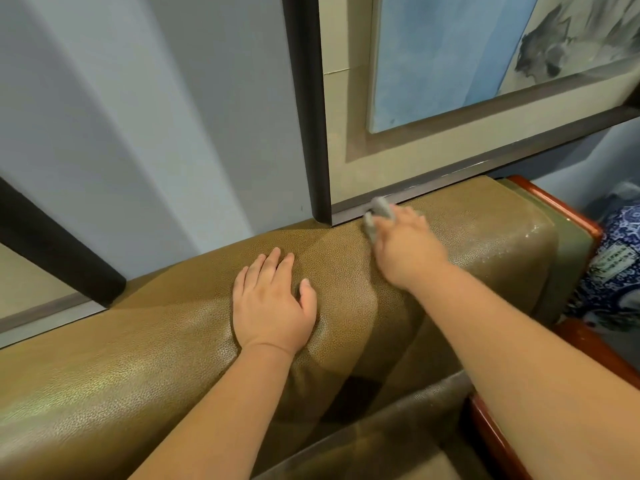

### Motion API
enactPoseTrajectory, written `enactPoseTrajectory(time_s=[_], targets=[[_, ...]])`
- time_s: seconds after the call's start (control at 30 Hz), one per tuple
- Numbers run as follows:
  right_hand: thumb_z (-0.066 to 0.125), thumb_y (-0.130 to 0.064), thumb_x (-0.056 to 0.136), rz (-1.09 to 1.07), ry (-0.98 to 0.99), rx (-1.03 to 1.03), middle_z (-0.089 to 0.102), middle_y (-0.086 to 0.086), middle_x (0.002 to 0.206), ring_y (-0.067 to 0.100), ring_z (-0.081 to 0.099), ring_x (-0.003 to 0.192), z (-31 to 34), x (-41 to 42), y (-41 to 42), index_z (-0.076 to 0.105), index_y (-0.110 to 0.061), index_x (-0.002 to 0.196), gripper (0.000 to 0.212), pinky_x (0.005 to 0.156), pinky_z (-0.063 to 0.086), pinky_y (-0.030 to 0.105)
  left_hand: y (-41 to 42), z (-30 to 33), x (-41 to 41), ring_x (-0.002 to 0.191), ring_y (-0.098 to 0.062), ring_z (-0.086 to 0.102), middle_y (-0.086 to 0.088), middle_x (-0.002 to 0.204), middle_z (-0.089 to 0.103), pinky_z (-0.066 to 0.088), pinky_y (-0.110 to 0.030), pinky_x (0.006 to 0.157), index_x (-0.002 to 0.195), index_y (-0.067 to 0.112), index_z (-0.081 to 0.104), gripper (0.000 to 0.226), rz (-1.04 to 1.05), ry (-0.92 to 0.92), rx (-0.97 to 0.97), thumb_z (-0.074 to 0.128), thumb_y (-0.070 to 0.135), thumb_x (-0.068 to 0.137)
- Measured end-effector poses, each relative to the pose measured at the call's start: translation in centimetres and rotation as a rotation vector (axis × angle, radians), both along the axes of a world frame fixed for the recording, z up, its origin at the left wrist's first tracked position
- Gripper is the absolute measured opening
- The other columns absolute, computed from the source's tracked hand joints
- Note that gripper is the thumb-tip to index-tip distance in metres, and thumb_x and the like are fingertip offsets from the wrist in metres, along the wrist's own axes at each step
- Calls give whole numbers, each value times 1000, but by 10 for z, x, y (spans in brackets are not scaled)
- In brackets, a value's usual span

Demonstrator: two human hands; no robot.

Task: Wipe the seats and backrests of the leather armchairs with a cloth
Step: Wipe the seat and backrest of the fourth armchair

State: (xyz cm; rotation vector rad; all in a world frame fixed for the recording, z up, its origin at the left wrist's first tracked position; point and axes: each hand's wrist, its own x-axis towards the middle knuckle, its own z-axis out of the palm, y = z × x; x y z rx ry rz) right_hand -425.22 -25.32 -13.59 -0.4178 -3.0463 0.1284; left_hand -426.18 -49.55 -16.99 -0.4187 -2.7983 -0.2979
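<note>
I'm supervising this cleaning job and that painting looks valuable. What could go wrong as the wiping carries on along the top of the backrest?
1. The right hand wipes with the grey cloth right against the framed painting's lower frame; a stray stroke might smear or knock it.
2. The left hand presses flat on the backrest; the glossy leather may let it slip.

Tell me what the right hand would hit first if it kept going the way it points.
Probably the dark frame of the picture just beyond the right hand and its grey cloth; depth is unclear.
</note>
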Motion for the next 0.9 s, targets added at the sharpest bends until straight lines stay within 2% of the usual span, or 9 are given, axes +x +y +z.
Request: enactPoseTrajectory(time_s=[0.1,0.23,0.33,0.4,0.53,0.6,0.67,0.8,0.9], targets=[[36,-34,105,-95,5,-110,45,11,149,33,36,138,10,6,-6,53,-28,140,40,119,32,51,0,-1,0,146,-26,47,-3,153,58,29,-48,125,143,21,65,64,-1,11,8,37,51,94],[36,-33,101,344,165,-71,42,8,158,29,34,148,-5,62,-87,50,-29,146,48,123,30,49,-1,2,0,147,-26,45,-3,155,56,28,-47,125,145,22,63,67,0,-14,-14,34,51,91],[38,-35,105,510,168,-36,37,7,164,27,29,153,-19,86,-69,44,-27,154,50,127,23,47,-1,2,2,147,-26,45,-3,156,55,28,-47,125,145,22,62,68,-15,-25,-3,32,52,93],[38,-33,106,357,209,21,35,6,163,28,35,149,-25,84,-28,45,-31,151,46,123,31,49,-1,2,3,146,-26,46,-3,154,57,28,-48,125,144,22,64,65,-16,-16,12,33,52,95],[39,-28,105,-192,300,-163,37,10,156,37,36,143,-13,94,5,43,-29,145,40,117,36,49,-1,13,11,137,-21,55,2,146,64,37,-45,120,135,26,71,55,-148,-14,-16,33,44,99],[47,-21,102,50,288,-43,31,7,157,39,38,141,-20,101,-33,44,-28,143,42,114,40,50,9,22,19,133,-18,58,5,140,68,42,-42,115,129,28,73,52,-314,-5,-53,32,43,102],[51,-23,103,381,218,23,25,7,167,35,26,154,-27,111,-61,35,-28,156,55,123,30,52,34,34,27,127,-16,62,5,133,71,47,-40,111,124,25,75,47,-366,-39,8,36,41,105],[51,-25,104,226,187,-31,17,5,171,30,9,159,-31,119,9,24,-36,161,64,127,23,52,110,54,26,110,-17,62,6,111,67,52,-39,98,118,27,67,36,-242,-164,207,34,39,110],[36,-35,109,-142,221,-165,11,9,172,33,6,159,-33,127,91,18,-37,163,57,127,21,55,146,36,20,147,-20,43,1,157,50,32,-45,124,153,30,49,55,-306,-166,-15,27,53,109]])
